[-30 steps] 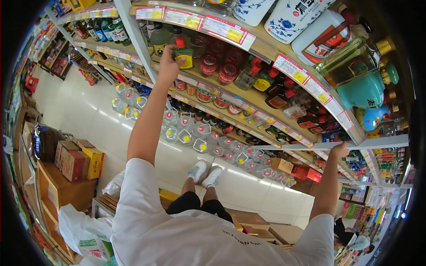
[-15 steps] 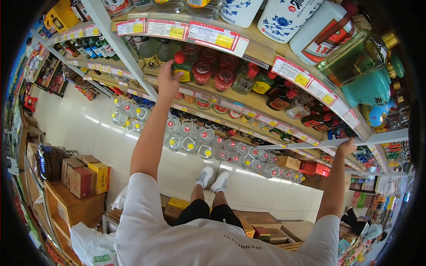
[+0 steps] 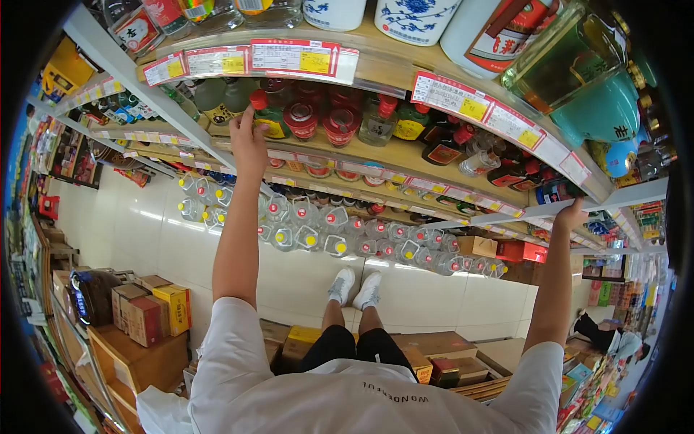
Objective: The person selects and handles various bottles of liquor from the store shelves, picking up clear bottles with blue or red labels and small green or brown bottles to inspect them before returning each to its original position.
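My left hand (image 3: 249,143) is raised to the middle shelf, its fingertips against the left side of a green bottle (image 3: 270,124) with a red cap and yellow label. Its fingers look slightly apart, and the bottle stands upright. Right of that bottle are red jars (image 3: 301,120) and a clear bottle (image 3: 378,120) with a red cap. Frosted bottles (image 3: 211,101) stand to the left. At the right end of the shelf, my right hand (image 3: 571,215) is closed on the grey shelf post (image 3: 535,216); its fingertips are partly hidden.
Large white jugs (image 3: 417,20) and a green bottle (image 3: 571,58) fill the upper shelf. Clear plastic jugs (image 3: 303,211) stand on the floor below. Cartons (image 3: 144,318) are at the lower left and behind my legs. Another person (image 3: 622,342) is at the far right.
The view has shifted, so the shelves sit further left and higher. My left hand is still at the green bottle, its fingers now lower beside the cap. My right hand stays on the post.
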The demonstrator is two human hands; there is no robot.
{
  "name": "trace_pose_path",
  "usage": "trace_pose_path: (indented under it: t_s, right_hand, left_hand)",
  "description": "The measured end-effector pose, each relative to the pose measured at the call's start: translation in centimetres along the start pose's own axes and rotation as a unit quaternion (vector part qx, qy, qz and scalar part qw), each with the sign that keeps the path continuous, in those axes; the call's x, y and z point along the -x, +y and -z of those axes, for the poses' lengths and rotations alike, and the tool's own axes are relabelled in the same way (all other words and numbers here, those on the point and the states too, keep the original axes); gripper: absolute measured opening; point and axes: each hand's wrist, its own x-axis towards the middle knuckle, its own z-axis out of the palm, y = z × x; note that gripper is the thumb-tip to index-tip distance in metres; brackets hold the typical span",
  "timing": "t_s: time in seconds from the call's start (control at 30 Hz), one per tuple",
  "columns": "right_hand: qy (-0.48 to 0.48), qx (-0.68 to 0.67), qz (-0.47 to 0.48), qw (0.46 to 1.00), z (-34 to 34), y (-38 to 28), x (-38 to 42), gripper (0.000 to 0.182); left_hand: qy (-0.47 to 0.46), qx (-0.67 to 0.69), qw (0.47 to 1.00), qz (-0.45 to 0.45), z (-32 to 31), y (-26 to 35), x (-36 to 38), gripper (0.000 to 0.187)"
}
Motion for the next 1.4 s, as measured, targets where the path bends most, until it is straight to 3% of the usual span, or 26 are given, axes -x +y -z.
trace_pose_path:
  t_s: [0.13,0.33,0.47,0.57,0.63,0.7,0.8,0.9,1.03,1.3,1.4]
  right_hand:
    - [0.010,0.009,-0.012,1.000,-0.6,-2.2,1.1,0.040]
    - [0.001,0.009,0.013,1.000,-0.6,-2.3,1.5,0.034]
    - [0.010,0.006,0.027,1.000,-0.9,-2.6,1.5,0.033]
    - [0.005,-0.006,0.031,0.999,-1.0,-2.4,1.8,0.031]
    - [0.003,0.008,0.016,1.000,-0.8,-2.5,1.7,0.030]
    - [0.007,-0.018,0.024,1.000,-1.1,-2.9,2.0,0.028]
    - [0.026,0.001,0.047,0.999,-1.7,-5.4,2.6,0.028]
    - [0.027,0.004,0.047,0.999,-1.8,-4.8,2.6,0.030]
    - [0.026,-0.003,0.025,0.999,-1.9,-5.1,2.8,0.030]
    - [0.034,0.020,0.041,0.998,-1.8,-4.6,2.7,0.029]
    - [-0.008,-0.070,-0.026,0.997,-2.2,-7.0,3.7,0.029]
  left_hand:
    - [0.008,-0.002,1.000,-0.022,-0.3,-0.7,0.1,0.054]
    - [0.003,0.025,0.999,0.033,0.3,1.0,1.2,0.057]
    - [0.114,-0.013,0.992,0.050,1.2,4.1,4.2,0.050]
    - [0.017,0.010,0.999,-0.043,-0.6,8.7,6.7,0.047]
    - [0.002,0.010,0.987,-0.160,-1.7,14.7,5.9,0.042]
    - [0.002,0.045,0.985,-0.165,-3.2,18.8,4.9,0.038]
    - [0.043,-0.094,0.985,-0.138,-6.5,20.5,3.5,0.044]
    - [-0.017,-0.123,0.989,-0.082,-7.9,21.1,2.8,0.057]
    - [-0.053,-0.129,0.988,-0.069,-8.5,21.0,2.8,0.051]
    - [-0.187,0.087,0.974,-0.091,-8.3,20.4,5.3,0.034]
    - [-0.170,0.159,0.965,-0.121,-6.2,21.7,5.7,0.029]
